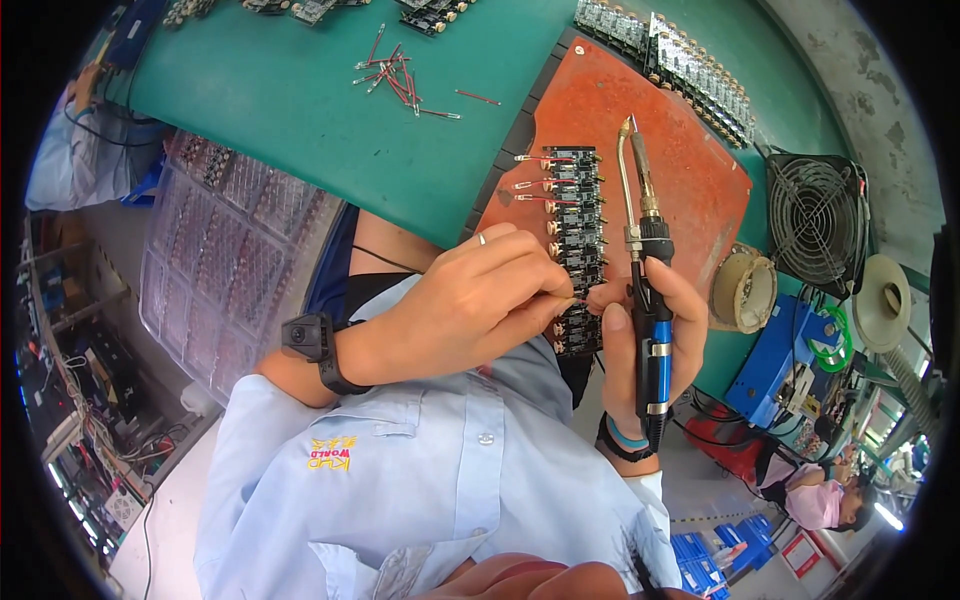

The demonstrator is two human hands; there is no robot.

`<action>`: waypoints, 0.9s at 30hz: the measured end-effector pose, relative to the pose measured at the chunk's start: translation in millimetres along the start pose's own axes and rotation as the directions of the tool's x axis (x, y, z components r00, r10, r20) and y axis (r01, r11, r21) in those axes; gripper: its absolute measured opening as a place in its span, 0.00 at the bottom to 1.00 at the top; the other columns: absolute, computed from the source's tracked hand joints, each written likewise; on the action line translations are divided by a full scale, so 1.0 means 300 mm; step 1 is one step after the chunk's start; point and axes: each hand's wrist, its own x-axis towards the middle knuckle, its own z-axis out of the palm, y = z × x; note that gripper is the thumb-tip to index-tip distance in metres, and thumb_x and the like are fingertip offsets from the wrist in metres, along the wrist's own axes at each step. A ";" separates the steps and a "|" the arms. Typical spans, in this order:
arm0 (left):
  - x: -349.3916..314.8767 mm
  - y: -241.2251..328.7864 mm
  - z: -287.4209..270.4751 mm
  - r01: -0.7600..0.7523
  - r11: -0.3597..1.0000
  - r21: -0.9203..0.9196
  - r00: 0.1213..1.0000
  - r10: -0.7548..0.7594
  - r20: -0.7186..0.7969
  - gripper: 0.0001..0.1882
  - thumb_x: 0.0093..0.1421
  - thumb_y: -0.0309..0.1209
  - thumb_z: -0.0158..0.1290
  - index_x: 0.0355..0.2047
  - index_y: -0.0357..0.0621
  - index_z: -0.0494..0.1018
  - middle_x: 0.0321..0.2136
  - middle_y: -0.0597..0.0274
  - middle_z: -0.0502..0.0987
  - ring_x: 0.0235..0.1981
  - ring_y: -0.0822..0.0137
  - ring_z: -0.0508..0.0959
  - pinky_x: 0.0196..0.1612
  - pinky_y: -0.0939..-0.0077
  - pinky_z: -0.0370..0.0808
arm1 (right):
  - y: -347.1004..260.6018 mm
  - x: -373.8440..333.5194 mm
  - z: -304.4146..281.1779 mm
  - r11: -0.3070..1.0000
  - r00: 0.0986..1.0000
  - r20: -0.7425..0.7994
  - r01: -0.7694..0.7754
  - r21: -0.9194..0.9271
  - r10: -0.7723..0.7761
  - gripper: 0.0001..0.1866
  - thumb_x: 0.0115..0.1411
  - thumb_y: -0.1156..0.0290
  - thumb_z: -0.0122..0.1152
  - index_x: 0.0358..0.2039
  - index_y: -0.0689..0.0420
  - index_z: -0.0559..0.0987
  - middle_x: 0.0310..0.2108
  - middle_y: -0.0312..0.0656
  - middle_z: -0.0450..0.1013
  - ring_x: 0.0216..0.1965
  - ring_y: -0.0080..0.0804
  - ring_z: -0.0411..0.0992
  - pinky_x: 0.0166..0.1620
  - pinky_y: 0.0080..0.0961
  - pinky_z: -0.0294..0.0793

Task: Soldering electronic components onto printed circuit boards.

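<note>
My left hand [490, 295] reaches over the lower half of a strip of small circuit boards [575, 235], thumb and forefinger pinched. A bit of thin red wire [579, 301] shows at its fingertips; the rest is hidden. My right hand [672, 325] is wrapped around a soldering iron [655, 300] with a blue and black handle. A thin metal tube runs alongside its barrel, and the tip points up and away from the boards. My right fingertips touch the strip's right edge, close to the left fingers. Three red leads with clear ends lie across the strip's upper part.
The strip lies on a reddish-brown board [660, 130] over a green mat [290, 110]. Loose red leads [400, 80] are scattered at the back. More circuit boards [690, 70] lie far right, near a black fan [818, 222], a round holder [745, 288] and a blue device [780, 360].
</note>
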 end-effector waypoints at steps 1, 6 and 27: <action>0.000 0.000 -0.001 -0.008 1.000 0.010 1.000 0.008 0.003 0.09 0.47 0.19 0.62 0.29 0.39 0.75 0.25 0.62 0.72 0.26 0.64 0.72 0.30 0.73 0.67 | 0.001 -0.001 -0.001 1.000 1.000 0.000 -0.001 0.001 0.001 0.21 0.56 0.86 0.57 0.51 0.66 0.68 0.35 0.48 0.77 0.38 0.30 0.77 0.43 0.23 0.76; 0.006 0.002 -0.007 -0.034 0.997 0.067 0.999 0.033 0.019 0.09 0.46 0.20 0.62 0.29 0.40 0.75 0.25 0.63 0.72 0.26 0.65 0.72 0.31 0.72 0.67 | 0.007 -0.003 -0.012 1.000 0.999 0.044 0.003 -0.025 -0.002 0.21 0.60 0.82 0.53 0.54 0.65 0.65 0.36 0.49 0.75 0.36 0.29 0.75 0.41 0.25 0.76; 0.047 0.009 -0.045 -0.027 0.962 0.273 1.000 0.030 -0.007 0.08 0.47 0.22 0.61 0.27 0.44 0.74 0.29 0.65 0.74 0.33 0.64 0.73 0.41 0.68 0.65 | -0.001 -0.013 -0.051 0.998 0.995 -0.090 -0.039 0.054 0.044 0.26 0.59 0.71 0.59 0.55 0.66 0.65 0.37 0.51 0.76 0.36 0.32 0.76 0.41 0.28 0.77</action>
